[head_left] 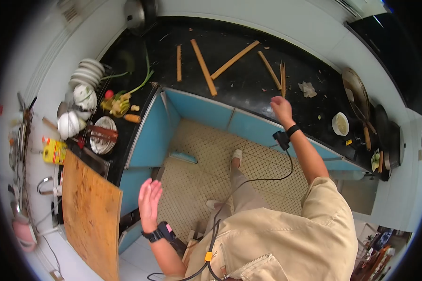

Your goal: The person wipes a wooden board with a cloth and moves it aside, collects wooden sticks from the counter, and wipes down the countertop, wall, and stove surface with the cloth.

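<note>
My right hand [281,110] is over the front edge of the black counter, its fingers curled together. Whether anything is in it is hidden. Just beyond it lie some thin wooden sticks [282,77] and a short wooden strip [270,70]; I cannot tell whether the hand touches them. Farther left on the counter are a long wooden strip [204,68], another slanting strip [234,60] and a short one [178,63]. My left hand [149,200] hangs over the floor with its fingers stretched out, holding nothing. It is nearest to a large wooden board [90,213].
Stacked plates [86,74], bowls [69,124] and vegetables [117,104] crowd the left counter. A crumpled piece of plastic [307,89], a white bowl [341,124] and a wok [356,89] are at right. Black cables run from both wrists across my body.
</note>
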`<state>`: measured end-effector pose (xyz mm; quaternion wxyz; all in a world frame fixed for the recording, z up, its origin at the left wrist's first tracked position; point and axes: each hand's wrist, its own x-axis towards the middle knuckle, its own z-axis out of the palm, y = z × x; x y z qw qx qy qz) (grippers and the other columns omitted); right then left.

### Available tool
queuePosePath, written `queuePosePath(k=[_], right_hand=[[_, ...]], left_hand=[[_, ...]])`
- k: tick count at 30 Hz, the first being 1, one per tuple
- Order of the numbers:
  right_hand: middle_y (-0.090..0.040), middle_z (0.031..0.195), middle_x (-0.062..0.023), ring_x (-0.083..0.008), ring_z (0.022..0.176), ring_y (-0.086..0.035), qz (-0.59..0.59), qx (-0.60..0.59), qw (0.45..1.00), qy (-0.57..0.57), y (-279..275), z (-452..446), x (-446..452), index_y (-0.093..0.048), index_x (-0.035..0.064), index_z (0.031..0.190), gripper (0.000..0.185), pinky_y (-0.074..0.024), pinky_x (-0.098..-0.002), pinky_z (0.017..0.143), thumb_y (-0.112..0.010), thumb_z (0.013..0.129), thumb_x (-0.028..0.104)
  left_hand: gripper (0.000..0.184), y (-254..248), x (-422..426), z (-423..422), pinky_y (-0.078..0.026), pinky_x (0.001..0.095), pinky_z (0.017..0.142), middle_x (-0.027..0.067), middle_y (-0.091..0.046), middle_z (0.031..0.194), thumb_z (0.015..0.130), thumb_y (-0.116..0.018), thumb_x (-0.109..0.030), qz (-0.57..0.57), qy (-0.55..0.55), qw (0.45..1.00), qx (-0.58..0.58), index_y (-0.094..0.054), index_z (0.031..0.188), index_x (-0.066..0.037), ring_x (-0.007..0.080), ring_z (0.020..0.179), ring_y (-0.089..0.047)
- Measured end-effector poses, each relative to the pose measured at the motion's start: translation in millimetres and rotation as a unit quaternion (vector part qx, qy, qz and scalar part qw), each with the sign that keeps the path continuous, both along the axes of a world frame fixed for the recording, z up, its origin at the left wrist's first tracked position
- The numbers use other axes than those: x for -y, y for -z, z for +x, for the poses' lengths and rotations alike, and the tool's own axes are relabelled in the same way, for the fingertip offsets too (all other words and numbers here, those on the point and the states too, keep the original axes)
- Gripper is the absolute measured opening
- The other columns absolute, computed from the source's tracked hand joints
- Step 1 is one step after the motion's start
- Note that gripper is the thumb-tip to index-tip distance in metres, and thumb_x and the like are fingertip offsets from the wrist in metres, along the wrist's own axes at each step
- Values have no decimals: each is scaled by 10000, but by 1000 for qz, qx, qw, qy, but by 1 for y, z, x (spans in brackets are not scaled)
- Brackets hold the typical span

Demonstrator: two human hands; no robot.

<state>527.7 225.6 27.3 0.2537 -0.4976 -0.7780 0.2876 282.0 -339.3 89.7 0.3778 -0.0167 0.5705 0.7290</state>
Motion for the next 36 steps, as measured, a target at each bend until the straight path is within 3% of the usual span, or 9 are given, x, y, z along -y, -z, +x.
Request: queuePosePath(k=[7, 14, 16, 17, 24, 30, 32, 35, 36], right_hand=[[-696, 955, -217, -403, 932, -661, 13, 172, 982, 79, -9, -3, -148, -685, -3, 949, 340, -527, -476, 801, -667, 791, 298], [-696, 952, -217, -409, 923, -661, 42, 209, 972, 94, 28, -10, -205, -679, -8, 943, 288, -539, -479, 799, -720, 785, 229], [-681, 906, -213, -400, 890, -650, 44, 202, 976, 74, 36, -12, -202, -658, -1, 948, 329, -517, -483, 752, -729, 757, 256], [-681, 906, -213, -400, 890, -650, 40, 203, 976, 75, 38, -10, -203, -658, -1, 948, 329, -517, -483, 752, -729, 757, 256], [-687, 912, -207, -400, 897, -651, -64, 303, 947, 85, 18, 15, -206, -670, 17, 892, 340, -512, -483, 760, -727, 689, 284], [-697, 903, -192, -389, 871, -664, -53, 349, 930, 105, 2, 8, -201, -679, 33, 932, 344, -528, -459, 752, -678, 732, 312], [-686, 941, -214, -425, 928, -642, -116, 231, 957, 134, 9, 9, -205, -661, 60, 1001, 304, -508, -508, 798, -593, 804, 281], [-670, 937, -237, -450, 931, -627, -112, 135, 975, 137, 29, 6, -215, -637, 56, 1038, 293, -490, -521, 782, -527, 853, 256], [-663, 941, -246, -454, 930, -623, -33, 152, 983, 102, 22, -6, -211, -631, 47, 1038, 270, -481, -526, 772, -525, 877, 236]], left_hand=[[414, -27, -290, -80, -469, 348, 973, 114, -627, 1214, 965, -617, -232, -84, 192, 966, -150, -516, 1317, -38, 203, 1153, -593], [627, 80, -493, -129, -498, 354, 904, 185, -638, 1176, 837, -737, -335, -244, 234, 853, -396, -518, 1322, -3, 317, 1059, -632], [732, 75, -534, -116, -499, 418, 910, 231, -603, 1196, 796, -762, -391, -427, 208, 700, -534, -485, 1366, -24, 368, 1062, -613], [787, 74, -547, -115, -475, 470, 944, 254, -564, 1226, 780, -769, -423, -460, 204, 695, -514, -453, 1387, -35, 406, 1120, -569], [809, 73, -592, -115, -441, 504, 945, 246, -549, 1227, 715, -806, -457, -526, 170, 653, -518, -479, 1322, -35, 419, 1189, -512], [508, 96, -596, -152, -496, 499, 836, 204, -611, 1068, 737, -756, -267, -513, 163, 710, -455, -584, 1154, -34, 391, 973, -617], [351, 94, -587, -161, -511, 496, 799, 200, -620, 1009, 735, -700, -178, -460, 143, 728, -489, -641, 1049, -34, 393, 879, -633], [300, 79, -572, -185, -507, 481, 819, 200, -609, 1016, 724, -692, -153, -386, 105, 729, -555, -662, 998, -35, 390, 922, -620], [300, 78, -562, -204, -507, 481, 819, 200, -609, 1016, 724, -692, -153, -400, 97, 723, -554, -662, 998, -35, 390, 922, -620]])
